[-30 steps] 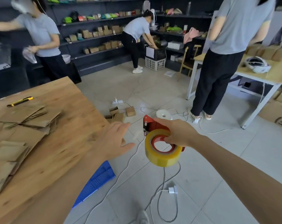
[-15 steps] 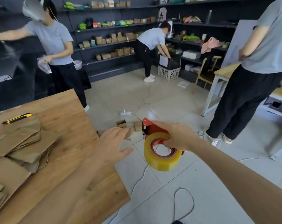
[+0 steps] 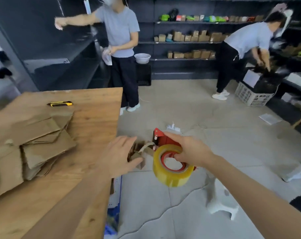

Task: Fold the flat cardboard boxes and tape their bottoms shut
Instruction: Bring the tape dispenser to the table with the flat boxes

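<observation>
Holding the tape dispenser (image 3: 163,138) out over the floor, the right hand (image 3: 193,153) has its fingers curled through the red frame, and the yellowish tape roll (image 3: 171,178) hangs below. The tool is ready, but nothing sits under it to tape. The left hand (image 3: 118,156) hovers open, fingers spread and gripping nothing, just past the edge of the wooden table (image 3: 98,107). The flat cardboard boxes (image 3: 43,145) lie in a loose, overlapping pile on that table, well to the left of both hands, none visibly folded up. A yellow utility knife (image 3: 60,103) lies beyond the pile. By this, the work seems to stand at the start of a box — folding comes before any taping. The next move calls for the left hand to reach over to the pile and draw off one flat. The dispenser probably needs setting down — squaring a box and closing its bottom flaps likely takes two hands.
</observation>
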### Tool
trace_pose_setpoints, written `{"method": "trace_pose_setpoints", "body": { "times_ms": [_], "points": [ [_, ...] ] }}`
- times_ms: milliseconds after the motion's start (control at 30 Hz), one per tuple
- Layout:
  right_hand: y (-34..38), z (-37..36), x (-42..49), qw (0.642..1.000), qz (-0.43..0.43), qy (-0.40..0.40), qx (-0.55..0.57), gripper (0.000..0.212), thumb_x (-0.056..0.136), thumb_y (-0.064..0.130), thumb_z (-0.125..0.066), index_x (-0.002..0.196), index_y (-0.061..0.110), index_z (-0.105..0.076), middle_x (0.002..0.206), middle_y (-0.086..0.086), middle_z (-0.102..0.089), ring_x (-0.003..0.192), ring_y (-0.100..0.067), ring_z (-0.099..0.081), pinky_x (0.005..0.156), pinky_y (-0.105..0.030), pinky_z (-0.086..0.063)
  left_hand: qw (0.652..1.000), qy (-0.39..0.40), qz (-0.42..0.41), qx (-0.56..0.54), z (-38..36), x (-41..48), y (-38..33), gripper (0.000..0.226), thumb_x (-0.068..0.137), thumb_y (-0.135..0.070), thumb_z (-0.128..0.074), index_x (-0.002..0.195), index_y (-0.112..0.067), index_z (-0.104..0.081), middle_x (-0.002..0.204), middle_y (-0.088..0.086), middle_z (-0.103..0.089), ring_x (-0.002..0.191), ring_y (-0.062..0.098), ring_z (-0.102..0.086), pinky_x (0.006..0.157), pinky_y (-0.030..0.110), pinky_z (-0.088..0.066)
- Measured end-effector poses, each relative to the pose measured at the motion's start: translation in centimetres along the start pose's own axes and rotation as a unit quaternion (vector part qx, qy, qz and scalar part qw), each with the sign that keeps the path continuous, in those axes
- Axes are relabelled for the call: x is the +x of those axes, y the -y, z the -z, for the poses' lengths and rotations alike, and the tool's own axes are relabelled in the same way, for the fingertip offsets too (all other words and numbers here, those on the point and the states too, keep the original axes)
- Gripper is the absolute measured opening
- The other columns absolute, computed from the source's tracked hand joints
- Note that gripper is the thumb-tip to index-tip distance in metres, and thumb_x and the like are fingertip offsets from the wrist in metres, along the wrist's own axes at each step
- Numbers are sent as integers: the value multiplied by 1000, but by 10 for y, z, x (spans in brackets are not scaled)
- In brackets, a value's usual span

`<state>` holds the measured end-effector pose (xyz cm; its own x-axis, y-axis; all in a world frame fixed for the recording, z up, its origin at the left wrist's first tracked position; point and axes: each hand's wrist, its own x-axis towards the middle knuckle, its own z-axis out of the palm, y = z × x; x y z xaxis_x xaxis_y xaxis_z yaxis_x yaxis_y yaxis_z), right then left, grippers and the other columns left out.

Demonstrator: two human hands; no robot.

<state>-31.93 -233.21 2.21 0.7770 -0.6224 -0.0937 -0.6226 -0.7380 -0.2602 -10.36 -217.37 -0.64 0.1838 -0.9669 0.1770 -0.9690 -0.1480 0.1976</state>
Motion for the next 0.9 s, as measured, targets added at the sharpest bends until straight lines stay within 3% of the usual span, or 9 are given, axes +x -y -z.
{"method": "trace_pose_setpoints", "body": {
  "times_ms": [100, 200, 300, 400, 467, 600, 767, 900],
  "points": [
    [-22, 8, 48, 998, 60, 22, 20, 88, 76, 30, -64, 144, 59, -15, 109, 6, -65, 84, -19, -60, 72, -37, -55, 998, -2, 69, 4, -4, 20, -2, 92, 73, -73, -28, 146, -17, -37, 141, 4, -48, 131, 22, -41, 106, 35, -32],
    [-31, 17, 89, 993, 106, 41, 12, 86, 79, 29, -66, 147, 54, -19, 106, 7, -63, 88, -17, -54, 76, -34, -51, 992, 9, 120, 26, -7, 35, 7, 85, 78, -72, -36, 147, -21, -34, 141, 1, -48, 129, 22, -42, 104, 35, -34],
    [-31, 22, 125, 987, 154, 53, 17, 85, 80, 30, -66, 148, 51, -20, 117, 6, -65, 89, -17, -58, 75, -32, -50, 987, 6, 158, 40, -2, 47, 21, 84, 79, -74, -33, 143, -20, -42, 132, 1, -55, 121, 24, -49, 98, 36, -39],
    [-25, 24, 163, 979, 187, 74, 31, 87, 79, 27, -68, 148, 51, -21, 118, 2, -66, 92, -21, -62, 78, -36, -52, 982, -38, 176, 48, 11, 63, 24, 64, 76, -63, -49, 121, -18, -53, 105, 5, -66, 96, 28, -62, 80, 38, -51],
    [-17, 24, 189, 973, 211, 82, 34, 86, 79, 27, -69, 148, 51, -22, 120, 2, -65, 97, -21, -62, 81, -35, -52, 977, -61, 189, 79, 12, 69, 31, 54, 70, -56, -56, 108, -18, -49, 88, 5, -68, 79, 27, -66, 68, 34, -55],
    [5, 16, 250, 961, 259, 99, 26, 89, 78, 31, -68, 146, 56, -17, 119, 1, -66, 98, -23, -63, 82, -39, -53, 967, -33, 249, 49, 8, 82, 73, 71, 76, -64, -45, 122, -11, -58, 110, 10, -65, 100, 32, -61, 87, 41, -49],
    [37, 7, 328, 944, 306, 123, 14, 89, 82, 31, -67, 146, 58, -12, 113, 2, -68, 88, -20, -64, 75, -40, -56, 947, -31, 314, 60, 3, 107, 131, 72, 76, -63, -48, 116, -5, -62, 104, 12, -67, 95, 33, -65, 79, 44, -54],
    [59, 9, 383, 930, 338, 146, -1, 86, 85, 30, -67, 147, 56, -14, 107, 7, -64, 76, -15, -59, 62, -32, -51, 935, -27, 348, 61, 6, 121, 167, 70, 73, -59, -51, 122, -9, -59, 110, 12, -66, 102, 33, -64, 85, 45, -53]
  ]
}}
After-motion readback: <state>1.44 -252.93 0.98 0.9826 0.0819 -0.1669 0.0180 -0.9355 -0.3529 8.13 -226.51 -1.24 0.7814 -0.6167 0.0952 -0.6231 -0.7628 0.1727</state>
